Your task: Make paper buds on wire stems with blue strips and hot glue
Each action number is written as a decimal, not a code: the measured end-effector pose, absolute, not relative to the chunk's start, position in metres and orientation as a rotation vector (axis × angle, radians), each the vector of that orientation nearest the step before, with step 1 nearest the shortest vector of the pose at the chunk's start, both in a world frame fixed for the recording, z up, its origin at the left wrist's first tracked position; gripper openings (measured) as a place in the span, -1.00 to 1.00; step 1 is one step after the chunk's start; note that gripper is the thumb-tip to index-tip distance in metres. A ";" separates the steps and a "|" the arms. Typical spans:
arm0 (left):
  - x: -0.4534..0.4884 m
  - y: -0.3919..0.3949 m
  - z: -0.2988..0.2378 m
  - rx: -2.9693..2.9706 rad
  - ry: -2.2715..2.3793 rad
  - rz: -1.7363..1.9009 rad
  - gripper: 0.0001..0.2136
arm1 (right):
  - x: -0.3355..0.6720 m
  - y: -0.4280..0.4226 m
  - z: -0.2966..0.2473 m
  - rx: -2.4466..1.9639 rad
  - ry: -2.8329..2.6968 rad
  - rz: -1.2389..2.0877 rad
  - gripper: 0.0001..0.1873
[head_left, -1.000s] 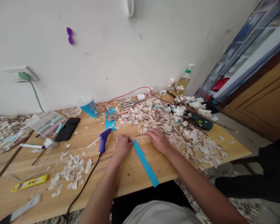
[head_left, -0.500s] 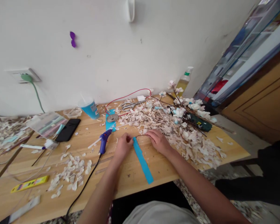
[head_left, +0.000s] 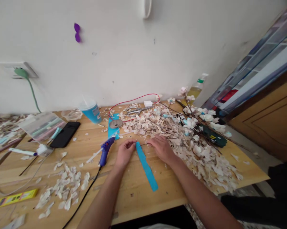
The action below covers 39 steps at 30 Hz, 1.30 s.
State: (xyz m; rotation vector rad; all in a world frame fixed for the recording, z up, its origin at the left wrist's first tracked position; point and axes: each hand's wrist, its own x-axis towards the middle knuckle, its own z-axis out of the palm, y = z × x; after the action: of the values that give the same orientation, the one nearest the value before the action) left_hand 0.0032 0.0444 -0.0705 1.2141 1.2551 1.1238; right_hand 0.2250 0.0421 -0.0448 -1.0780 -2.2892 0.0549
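My left hand [head_left: 126, 152] is closed in a pinch at the upper end of a blue paper strip [head_left: 147, 167]. The strip slants down toward the table's front edge. From the right, my right hand [head_left: 162, 149] pinches a thin dark stem [head_left: 144, 144], whose tip reaches the strip just below its upper end. More of a dark stem sticks out behind the right fingers. Left of my hands lies a purple glue gun [head_left: 106, 151]. Cream petal-like flakes [head_left: 155, 122] are heaped behind and beside my right hand.
Scissors [head_left: 136, 110] and a round metal disc [head_left: 116, 123] lie behind my hands. A blue cup [head_left: 92, 112] and black phone [head_left: 65, 134] stand left; flower branches [head_left: 193, 119] and a bottle [head_left: 197, 87] are at right. A black cord [head_left: 83, 195] crosses the front left.
The whole view has shifted slightly. The stem's tip now sits a little lower, across the strip's upper part, rather than at its top corner. Both hands keep their pinch.
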 end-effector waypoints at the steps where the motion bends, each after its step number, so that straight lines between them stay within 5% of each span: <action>1: 0.006 0.043 -0.072 1.199 1.253 1.131 -0.71 | 0.226 0.043 -0.049 -1.060 -2.271 0.041 -0.78; 28: 0.016 0.036 -0.064 0.937 1.194 1.185 -0.67 | 0.234 0.046 -0.058 -0.954 -2.058 0.091 -0.78; 39: 0.015 -0.049 0.074 0.875 1.019 1.010 -0.75 | 0.236 0.044 -0.056 -0.951 -1.961 0.126 -0.78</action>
State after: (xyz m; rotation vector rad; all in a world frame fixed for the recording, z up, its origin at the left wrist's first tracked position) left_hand 0.0151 -0.0489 0.0744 0.8749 1.0194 1.0102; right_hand 0.2364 0.0438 -0.0559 -0.9512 -1.9607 0.1257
